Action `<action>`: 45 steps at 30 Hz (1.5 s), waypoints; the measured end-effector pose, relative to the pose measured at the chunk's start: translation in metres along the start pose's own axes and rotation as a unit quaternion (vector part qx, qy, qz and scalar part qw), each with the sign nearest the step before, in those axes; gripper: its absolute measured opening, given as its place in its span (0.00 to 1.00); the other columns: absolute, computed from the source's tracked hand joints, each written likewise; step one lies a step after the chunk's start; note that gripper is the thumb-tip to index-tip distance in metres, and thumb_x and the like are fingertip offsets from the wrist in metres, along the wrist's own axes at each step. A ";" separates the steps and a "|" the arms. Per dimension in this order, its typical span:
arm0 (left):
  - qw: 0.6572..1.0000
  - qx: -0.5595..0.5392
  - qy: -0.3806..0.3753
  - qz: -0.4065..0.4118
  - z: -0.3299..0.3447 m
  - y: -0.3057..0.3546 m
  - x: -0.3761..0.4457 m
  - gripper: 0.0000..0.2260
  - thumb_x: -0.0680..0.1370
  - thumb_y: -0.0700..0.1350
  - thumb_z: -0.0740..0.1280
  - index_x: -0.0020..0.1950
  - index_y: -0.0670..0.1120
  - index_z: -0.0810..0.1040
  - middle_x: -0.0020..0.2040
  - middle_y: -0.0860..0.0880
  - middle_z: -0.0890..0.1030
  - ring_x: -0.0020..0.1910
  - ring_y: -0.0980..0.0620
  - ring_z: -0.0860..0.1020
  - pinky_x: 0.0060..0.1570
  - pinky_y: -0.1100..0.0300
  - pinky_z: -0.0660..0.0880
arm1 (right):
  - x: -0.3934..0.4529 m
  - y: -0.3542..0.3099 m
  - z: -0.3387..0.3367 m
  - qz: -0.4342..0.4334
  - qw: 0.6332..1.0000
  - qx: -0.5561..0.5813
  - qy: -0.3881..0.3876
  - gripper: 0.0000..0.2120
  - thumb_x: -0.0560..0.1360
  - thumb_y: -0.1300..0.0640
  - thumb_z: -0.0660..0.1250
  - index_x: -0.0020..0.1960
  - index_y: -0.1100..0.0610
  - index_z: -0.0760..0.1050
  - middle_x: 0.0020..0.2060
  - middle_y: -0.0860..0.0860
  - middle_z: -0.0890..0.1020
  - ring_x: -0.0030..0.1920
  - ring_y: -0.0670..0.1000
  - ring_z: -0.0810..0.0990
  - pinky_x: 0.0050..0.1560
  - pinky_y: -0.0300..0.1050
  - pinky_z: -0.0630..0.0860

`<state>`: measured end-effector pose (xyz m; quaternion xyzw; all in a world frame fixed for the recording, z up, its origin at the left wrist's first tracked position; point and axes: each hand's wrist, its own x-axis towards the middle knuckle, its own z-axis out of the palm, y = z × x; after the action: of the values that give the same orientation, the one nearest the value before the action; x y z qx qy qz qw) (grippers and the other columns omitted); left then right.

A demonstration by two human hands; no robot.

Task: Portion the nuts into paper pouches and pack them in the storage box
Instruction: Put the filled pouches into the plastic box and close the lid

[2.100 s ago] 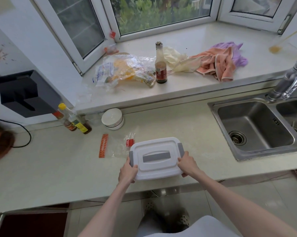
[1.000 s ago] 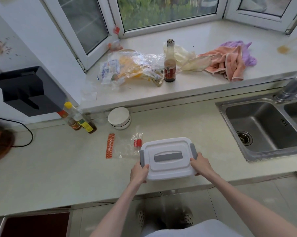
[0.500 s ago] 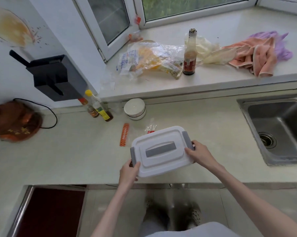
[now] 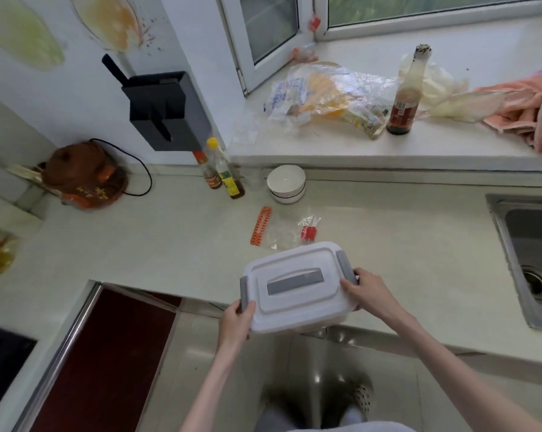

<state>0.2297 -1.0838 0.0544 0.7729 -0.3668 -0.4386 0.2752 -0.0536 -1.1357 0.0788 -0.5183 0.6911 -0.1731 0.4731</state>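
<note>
The storage box [image 4: 297, 286], white with its lid on and a grey latch at each short end, sits in the lower middle of the frame, held tilted with its near part out past the front edge of the tabletop [image 4: 138, 244]. The left hand [image 4: 237, 321] grips the lower-left corner, thumb up on the lid beside the grey latch. The right hand [image 4: 367, 289] is clamped on the right end, fingers curled over the other latch. Whether the box's underside touches the tabletop cannot be told from here.

Risks, as a judgement: the box hangs partly over open floor, so a slack grip on either side could let it tip and drop. Fingers sitting on the latches could spring one open, and a tilted box with a loose lid might spill whatever is inside; the contents are not visible. Just above the box lie a clear plastic bag [image 4: 282, 232] with an orange strip and a small red packet [image 4: 308, 233]; pushing the box back could crumple them or shove them towards the white bowl [image 4: 285, 183].

Compared with two seconds ago, the box was then square to the tabletop edge and lying flat on it; now it is turned, its left end swung down and towards the person. The view has swung leftwards as well: the sink [image 4: 528, 260] has slid to the right edge, while a brown pot [image 4: 81, 174] and dark stove area have come into view at left.
</note>
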 end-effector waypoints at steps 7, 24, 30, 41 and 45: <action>0.999 -0.036 0.013 0.015 -0.039 -0.010 0.001 0.10 0.79 0.49 0.65 0.57 0.46 0.80 0.40 0.51 0.80 0.33 0.57 0.74 0.24 0.70 0.68 | -0.006 -0.039 0.028 -0.026 0.998 -0.046 0.017 0.12 0.77 0.56 0.64 0.56 0.63 0.73 0.45 0.56 0.78 0.33 0.50 0.78 0.21 0.33 0.72; 0.983 -0.129 0.124 -0.032 -0.213 -0.096 -0.003 0.05 0.74 0.52 0.66 0.38 0.57 0.77 0.36 0.56 0.81 0.36 0.54 0.78 0.35 0.58 0.72 | -0.029 -0.162 0.198 -0.085 0.987 -0.113 -0.072 0.13 0.78 0.54 0.63 0.56 0.63 0.73 0.48 0.59 0.80 0.43 0.59 0.81 0.42 0.54 0.81; 0.964 -0.176 0.181 -0.079 -0.266 -0.138 -0.013 0.03 0.78 0.49 0.66 0.45 0.54 0.79 0.36 0.56 0.81 0.34 0.58 0.78 0.28 0.68 0.70 | -0.032 -0.209 0.266 -0.119 0.974 -0.148 -0.122 0.13 0.77 0.54 0.64 0.55 0.63 0.75 0.47 0.60 0.82 0.42 0.58 0.82 0.40 0.51 0.81; 0.926 -0.210 0.280 -0.143 -0.338 -0.175 0.012 0.04 0.71 0.57 0.65 0.38 0.59 0.75 0.41 0.57 0.81 0.43 0.56 0.79 0.49 0.51 0.76 | 0.022 -0.295 0.376 -0.195 0.927 -0.235 -0.219 0.14 0.78 0.54 0.62 0.57 0.63 0.76 0.46 0.59 0.81 0.44 0.59 0.80 0.37 0.44 0.75; 0.912 -0.216 0.308 -0.162 -0.371 -0.172 0.039 0.02 0.76 0.52 0.68 0.47 0.59 0.77 0.43 0.55 0.82 0.42 0.54 0.80 0.48 0.52 0.77 | 0.053 -0.337 0.416 -0.210 0.916 -0.236 -0.246 0.14 0.78 0.55 0.59 0.56 0.63 0.76 0.49 0.60 0.82 0.46 0.61 0.81 0.45 0.50 0.77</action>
<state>0.6254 -0.9774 0.0791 0.8400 -0.0297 -0.2861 0.4601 0.4783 -1.2135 0.0953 -0.7742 0.4491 0.0328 0.4448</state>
